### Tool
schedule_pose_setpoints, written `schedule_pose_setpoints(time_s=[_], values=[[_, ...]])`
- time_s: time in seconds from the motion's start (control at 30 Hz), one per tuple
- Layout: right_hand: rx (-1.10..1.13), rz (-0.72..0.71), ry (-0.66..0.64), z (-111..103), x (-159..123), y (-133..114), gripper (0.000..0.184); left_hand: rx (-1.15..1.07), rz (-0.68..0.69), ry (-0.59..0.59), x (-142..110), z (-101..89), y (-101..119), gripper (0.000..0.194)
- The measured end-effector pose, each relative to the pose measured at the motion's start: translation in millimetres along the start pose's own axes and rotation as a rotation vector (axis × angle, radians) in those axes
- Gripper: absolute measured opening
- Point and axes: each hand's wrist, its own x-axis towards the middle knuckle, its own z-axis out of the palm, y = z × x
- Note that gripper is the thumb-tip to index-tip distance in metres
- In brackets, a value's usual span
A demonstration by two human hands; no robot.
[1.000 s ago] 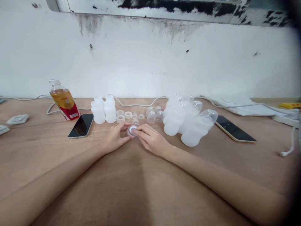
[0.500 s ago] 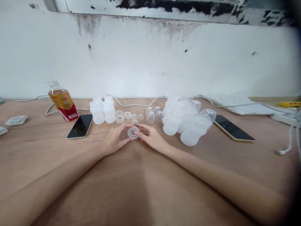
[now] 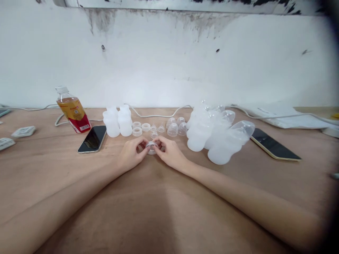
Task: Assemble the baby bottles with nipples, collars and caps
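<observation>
Between my two hands is a translucent bottle collar ring (image 3: 152, 144), pinched from both sides. My left hand (image 3: 132, 152) grips its left edge with thumb and fingers, and my right hand (image 3: 169, 151) grips the right edge. Whether a nipple sits inside the ring I cannot make out. Just beyond lie several loose collar rings (image 3: 145, 127) and clear silicone nipples (image 3: 161, 128). Clear dome caps (image 3: 172, 129) stand to the right of these. Two rows of frosted baby bottles (image 3: 113, 125) are at the left, with a cluster of capped bottles (image 3: 219, 151) at the right.
A phone (image 3: 92, 139) lies at the left, near a drink bottle (image 3: 75, 113). Another phone (image 3: 274, 145) is at the right. White cables (image 3: 164, 116) run along the wall, and a white plastic bag (image 3: 286, 120) lies at the back right.
The collar ring has tipped from facing me to lying nearly flat, and my fingers have shifted to its two sides. The camera view has moved slightly.
</observation>
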Motion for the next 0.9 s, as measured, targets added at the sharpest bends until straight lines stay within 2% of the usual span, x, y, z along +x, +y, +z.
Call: schedule_pose_setpoints(time_s=[0.3,0.47,0.73,0.9], values=[[-0.061,-0.056,-0.094,-4.8,-5.1,-3.5,0.023,0.117,0.052,0.061,-2.9,0.1,1.4,0.009],[-0.084,-0.057,-0.045,-4.7,-6.3,-5.1,0.023,0.113,0.03,0.054,-2.3,1.2,3.0,0.008],[-0.059,-0.046,-0.039,-5.7,-6.3,0.4,0.033,0.125,0.033,0.0,-2.4,5.6,-4.8,0.009],[-0.147,-0.07,-0.036,-4.7,-5.3,-1.7,0.034,0.14,0.026,0.021,-2.2,7.4,-3.9,0.006]])
